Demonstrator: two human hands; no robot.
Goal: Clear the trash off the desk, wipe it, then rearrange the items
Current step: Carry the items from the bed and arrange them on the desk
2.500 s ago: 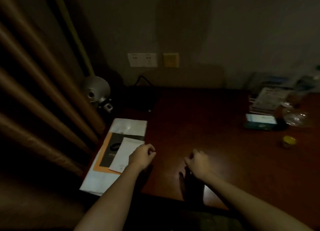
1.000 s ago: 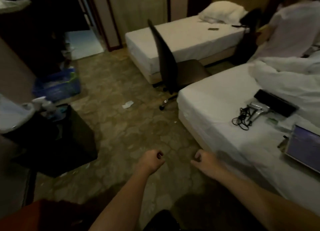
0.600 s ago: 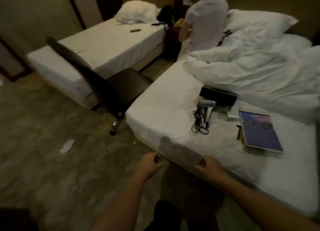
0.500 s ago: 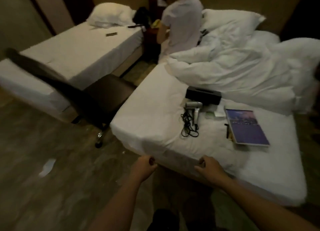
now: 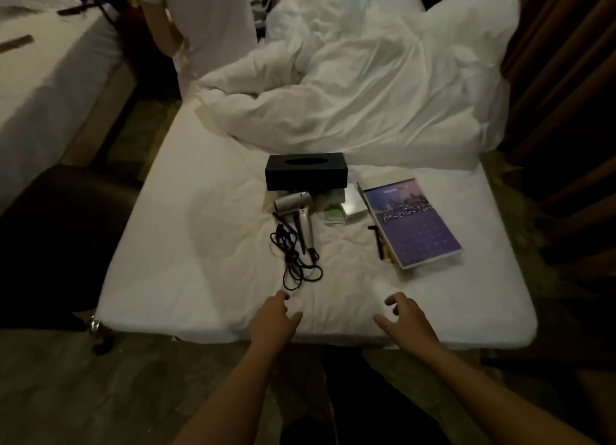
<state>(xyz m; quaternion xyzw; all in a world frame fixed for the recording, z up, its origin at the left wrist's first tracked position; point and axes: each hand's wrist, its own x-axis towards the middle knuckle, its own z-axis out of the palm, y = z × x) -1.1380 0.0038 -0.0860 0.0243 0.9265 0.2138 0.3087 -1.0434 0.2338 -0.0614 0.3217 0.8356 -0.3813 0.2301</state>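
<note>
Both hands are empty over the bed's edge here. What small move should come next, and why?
Probably reach the left hand forward to the cord of the hair dryer: that hand is open and empty, and the cord's loops lie on the bed just beyond its fingers, nearer than anything else.

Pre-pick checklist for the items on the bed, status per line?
1. Hands free: left hand and right hand hold nothing, both relaxed over the bed edge: ok.
2. Hair dryer exposed, nothing lying on it: ok.
3. Cord bundled: it lies in loose loops beside the handle: not ok.
4. Tissue box upright, opening up: ok.
5. Nothing trapped under the purple book: cannot tell.
6. Desk ready to take them: out of view: cannot tell.
</note>
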